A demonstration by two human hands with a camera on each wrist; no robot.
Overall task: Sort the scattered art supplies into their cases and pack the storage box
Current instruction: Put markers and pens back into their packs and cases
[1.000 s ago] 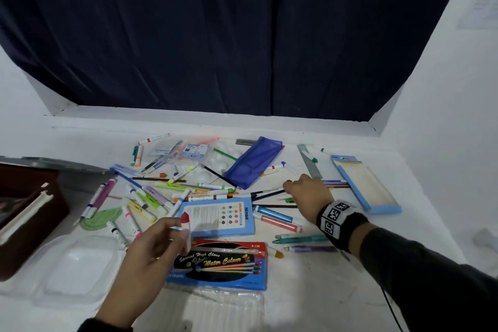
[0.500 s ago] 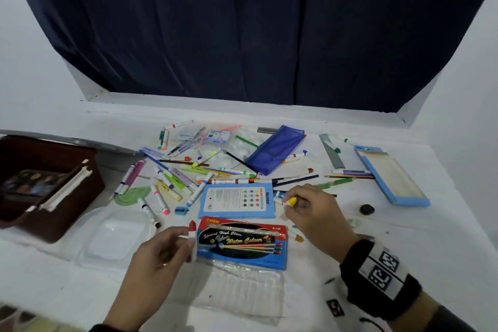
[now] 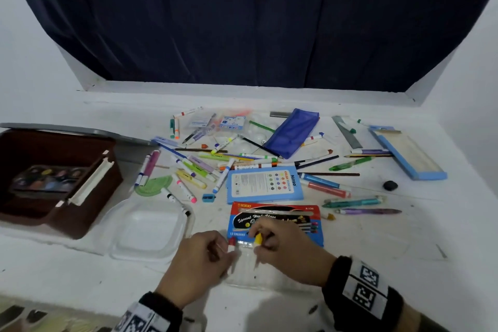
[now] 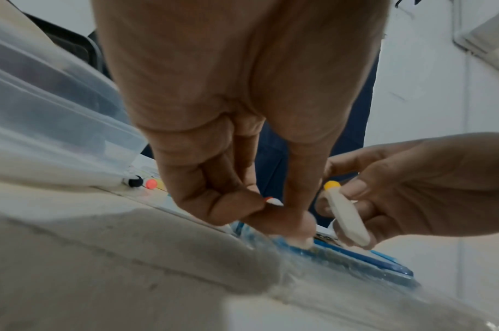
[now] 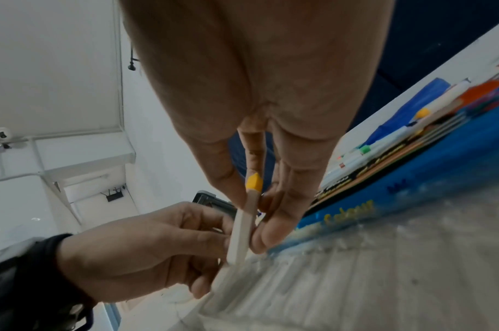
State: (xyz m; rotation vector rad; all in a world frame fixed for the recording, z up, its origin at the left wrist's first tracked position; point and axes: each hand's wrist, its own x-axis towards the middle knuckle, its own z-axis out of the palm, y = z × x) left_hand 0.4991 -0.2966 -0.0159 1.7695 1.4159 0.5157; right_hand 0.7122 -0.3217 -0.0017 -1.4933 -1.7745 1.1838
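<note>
My left hand (image 3: pixel 226 248) pinches a small white paint tube with a red cap (image 3: pixel 231 244), whose tip shows between thumb and finger in the left wrist view (image 4: pixel 272 201). Right beside it, my right hand (image 3: pixel 262 241) pinches a white tube with a yellow cap (image 3: pixel 258 238), held upright (image 5: pixel 243 224) with its lower end on the clear ribbed plastic tray (image 3: pixel 242 275). Both hands are low over that tray's left end. The tray lies just in front of the red and blue watercolour box (image 3: pixel 277 214).
A brown storage box (image 3: pixel 80 221) holding a paint palette stands at the left, with a clear plastic lid (image 3: pixel 145 232) beside it. Markers, pencils, a blue colour-pencil case (image 3: pixel 265 183), a blue pouch (image 3: pixel 292 132), an open blue case (image 3: pixel 407 151) and a black eraser (image 3: pixel 390 185) lie beyond.
My right hand has come back from the pile with the yellow-capped tube and joined my left hand at the clear tray. My left hand has lowered the red-capped tube to it.
</note>
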